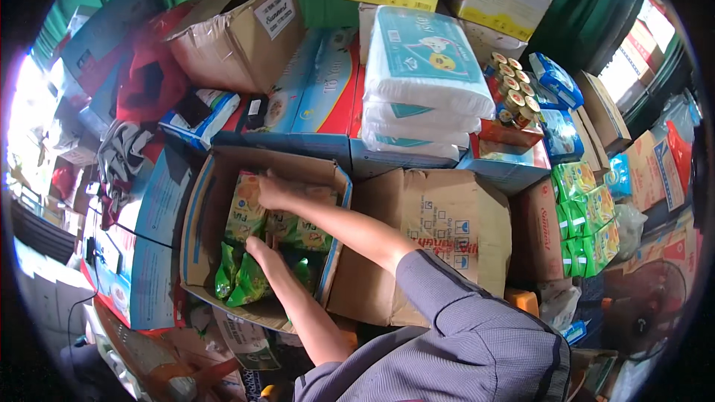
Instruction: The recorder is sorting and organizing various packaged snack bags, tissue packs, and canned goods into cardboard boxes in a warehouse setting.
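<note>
An open cardboard carton (195,223) stands before me with several green-and-yellow packs inside. My right hand (272,192) is at the far right edge of the leftmost green-and-yellow pack (243,209), its fingers curled down against it. At the near end of the same pack is my left hand (259,247), fingertips partly hidden between the packs. To the right, other green-and-yellow packs (313,226) lie side by side, partly covered by my right forearm. Crumpled shiny green bags (248,282) fill the near side of the carton, below my left wrist.
The carton's wide flap (385,268) folds out to the right. Stacked tissue packs (424,84) and bundled jars (514,89) sit on blue-and-red boxes (324,89) behind. More green packs (586,223) are at right, near a fan (642,307). A brown box (240,39) stands back left.
</note>
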A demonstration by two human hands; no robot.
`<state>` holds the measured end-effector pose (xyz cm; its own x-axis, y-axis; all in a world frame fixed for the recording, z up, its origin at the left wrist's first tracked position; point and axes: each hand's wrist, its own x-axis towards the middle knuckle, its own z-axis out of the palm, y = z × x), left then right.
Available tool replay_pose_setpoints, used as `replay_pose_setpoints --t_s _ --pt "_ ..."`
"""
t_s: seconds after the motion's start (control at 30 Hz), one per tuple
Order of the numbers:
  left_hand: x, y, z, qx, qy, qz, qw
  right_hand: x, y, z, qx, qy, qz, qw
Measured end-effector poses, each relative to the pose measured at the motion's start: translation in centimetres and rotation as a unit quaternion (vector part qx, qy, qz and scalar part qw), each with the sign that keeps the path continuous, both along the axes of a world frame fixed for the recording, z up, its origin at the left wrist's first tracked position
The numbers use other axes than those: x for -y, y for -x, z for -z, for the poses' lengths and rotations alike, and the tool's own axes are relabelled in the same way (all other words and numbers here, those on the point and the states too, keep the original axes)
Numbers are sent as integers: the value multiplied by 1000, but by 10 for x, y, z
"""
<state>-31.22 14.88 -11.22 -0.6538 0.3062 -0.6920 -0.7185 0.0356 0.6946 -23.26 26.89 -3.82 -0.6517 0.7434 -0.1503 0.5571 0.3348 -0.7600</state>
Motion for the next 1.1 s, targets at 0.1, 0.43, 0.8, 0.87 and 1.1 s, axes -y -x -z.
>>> replay_pose_setpoints --t_s 0.1,0.43,0.8,0.87,1.1 --pt "12 23 16 40 -17 -23 999 39 -7 -65 -30 16 51 998" --pt "4 -9 -9 -52 -315 181 930 105 -43 -89 -76 -380 -92 917" --pt "-16 -56 -66 -156 -375 309 860 147 -170 -132 -152 -571 -44 806" --pt "-14 -79 -69 -170 -386 337 842 149 -199 -135 -188 -609 -38 770" --pt "1 -149 -147 -306 -436 393 750 176 -304 -176 -291 -624 46 723"
